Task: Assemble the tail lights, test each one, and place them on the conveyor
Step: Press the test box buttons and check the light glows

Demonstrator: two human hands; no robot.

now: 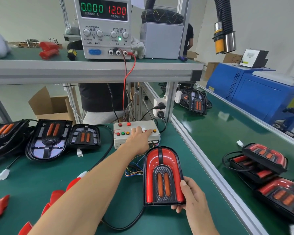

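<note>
- We see through one wide-angle, head-worn camera, looking forward and down over the green bench (41,180).
- Both hands, left (139,139) and right (192,197), reach in from the bottom edge, close to our lens.
- A power supply (105,28) on the upper shelf (92,70) sits ahead, at our eye level.
- The conveyor (219,133) runs off to our right; straight edges bow toward the frame's margins.

Bright, even indoor light; soft shadows, wide-angle bending at edges, mostly sharp
</note>
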